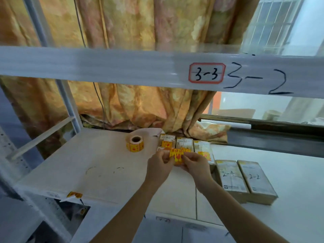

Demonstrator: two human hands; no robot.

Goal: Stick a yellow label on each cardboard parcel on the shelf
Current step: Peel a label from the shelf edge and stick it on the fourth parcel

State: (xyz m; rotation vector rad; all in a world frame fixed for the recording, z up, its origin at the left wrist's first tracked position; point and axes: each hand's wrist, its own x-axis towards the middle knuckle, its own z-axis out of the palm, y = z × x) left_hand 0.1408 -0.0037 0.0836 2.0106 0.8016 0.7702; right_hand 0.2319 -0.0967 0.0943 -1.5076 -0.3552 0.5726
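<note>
Both hands meet over the white shelf and pinch one yellow label with red print between them. My left hand grips its left edge, my right hand its right edge. Behind the label lie three cardboard parcels in a row: the left parcel, the middle parcel and the right parcel, each with a yellow label on it. Two more parcels, marked 2-4 and 2-2, lie at the right with no yellow label visible. A roll of yellow labels stands left of the row.
A shelf beam marked 3-3 and 3-2 crosses overhead. A flowered curtain hangs behind the shelf, with a window at the right. A crumpled yellow label scrap sits at the shelf's front edge. A white backing strip trails from the roll.
</note>
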